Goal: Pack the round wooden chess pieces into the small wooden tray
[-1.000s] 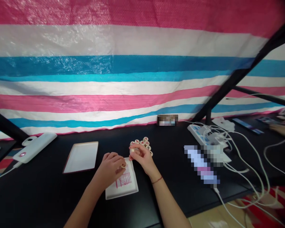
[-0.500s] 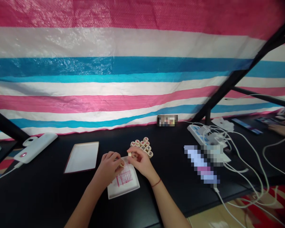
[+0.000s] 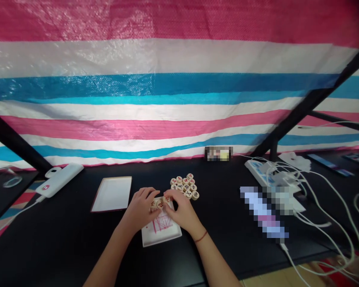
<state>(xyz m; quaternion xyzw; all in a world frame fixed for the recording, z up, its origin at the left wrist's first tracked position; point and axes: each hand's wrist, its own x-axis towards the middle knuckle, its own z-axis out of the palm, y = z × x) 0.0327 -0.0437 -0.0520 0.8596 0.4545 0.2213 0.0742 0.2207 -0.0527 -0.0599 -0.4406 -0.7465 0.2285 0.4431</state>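
Observation:
A shallow white box (image 3: 162, 240) with pink line marks on its floor lies in front of me. Round wooden Chinese chess pieces (image 3: 159, 204) sit in a row along its far side, between my hands. My left hand (image 3: 140, 210) curls its fingers around the left end of that row. At the other end, my right hand (image 3: 181, 211) has thumb and fingers closed about a chess piece (image 3: 166, 198); its fingertips are partly hidden. Just beyond the right hand stands a cluster of several more chess pieces (image 3: 186, 187), with red and dark characters facing up.
The white box lid (image 3: 112, 194) lies to the left, with a white power bank (image 3: 61, 180) farther left. At right are a blurred-out phone (image 3: 264, 213), a power strip (image 3: 258, 171) and tangled white cables (image 3: 340, 211). A striped sheet (image 3: 167, 87) hangs behind the black table (image 3: 221, 239).
My view has turned slightly left. The right hand has come down onto the box's far side, and chess pieces now show in a row between my hands.

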